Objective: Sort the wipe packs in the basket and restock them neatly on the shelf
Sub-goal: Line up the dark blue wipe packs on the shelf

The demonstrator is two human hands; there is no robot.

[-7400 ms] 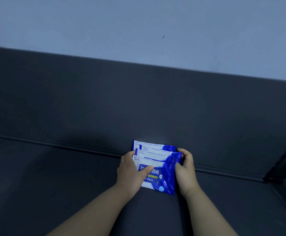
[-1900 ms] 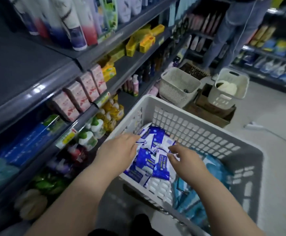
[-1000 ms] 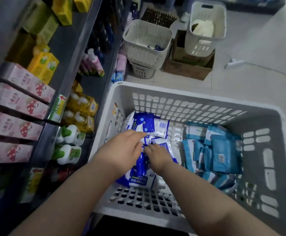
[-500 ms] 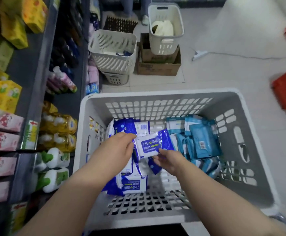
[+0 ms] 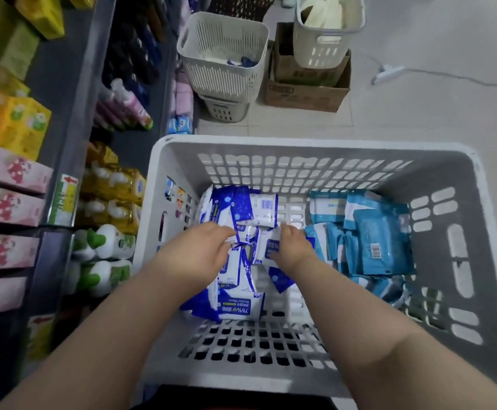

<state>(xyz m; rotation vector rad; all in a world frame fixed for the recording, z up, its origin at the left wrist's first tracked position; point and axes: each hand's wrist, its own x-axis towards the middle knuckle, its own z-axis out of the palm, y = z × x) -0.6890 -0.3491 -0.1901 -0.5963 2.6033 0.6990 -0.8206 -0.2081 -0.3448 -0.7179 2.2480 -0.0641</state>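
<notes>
Head view: worn on head, looks steeply down, close over basket [image 5: 306, 143].
Facing: forward along floor; shelf [image 5: 72, 119] at left.

Blue packs [image 5: 235, 279] under hand [image 5: 203, 255]

The basket [image 5: 315, 149] is standing open at the top, its tall walls fencing all four sides. Blue-and-white packs [image 5: 241, 208] are crowding its left half, teal packs [image 5: 380, 241] its right, leaving bare floor between them. Shelves [image 5: 64, 119] are pressing close on the left.
</notes>
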